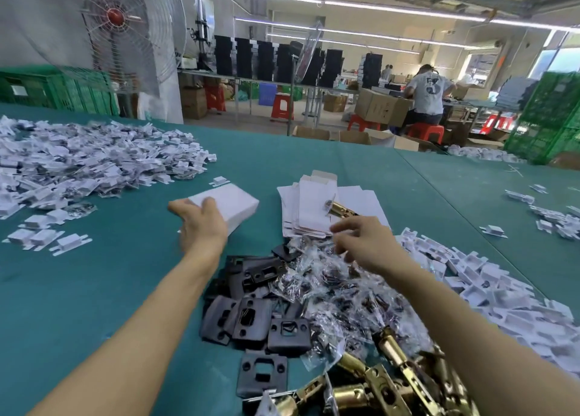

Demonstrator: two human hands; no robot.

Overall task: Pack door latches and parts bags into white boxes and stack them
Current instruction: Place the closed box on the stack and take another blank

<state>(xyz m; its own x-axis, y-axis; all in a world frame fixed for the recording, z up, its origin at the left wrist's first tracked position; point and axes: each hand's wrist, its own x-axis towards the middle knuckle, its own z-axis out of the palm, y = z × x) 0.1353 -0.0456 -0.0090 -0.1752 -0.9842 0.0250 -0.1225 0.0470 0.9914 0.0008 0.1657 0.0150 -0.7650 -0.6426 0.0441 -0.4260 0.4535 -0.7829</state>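
My left hand [201, 222] grips the near end of a closed white box [230, 202] that sits on the green table. My right hand [361, 239] hovers with loosely curled fingers over the near edge of a stack of flat unfolded white boxes [317, 208]; it holds nothing that I can see. One brass door latch [340, 210] lies on that stack, just beyond my right fingers. A heap of clear parts bags [332, 290] lies under my right forearm. More brass latches [376, 384] are piled at the bottom edge.
Black strike plates [251, 318] lie in front of me. White plastic inserts are heaped at right [489, 290] and in a large pile at far left [78, 161]. Beyond the green table [94, 290] stand a large fan, green crates, and a seated person.
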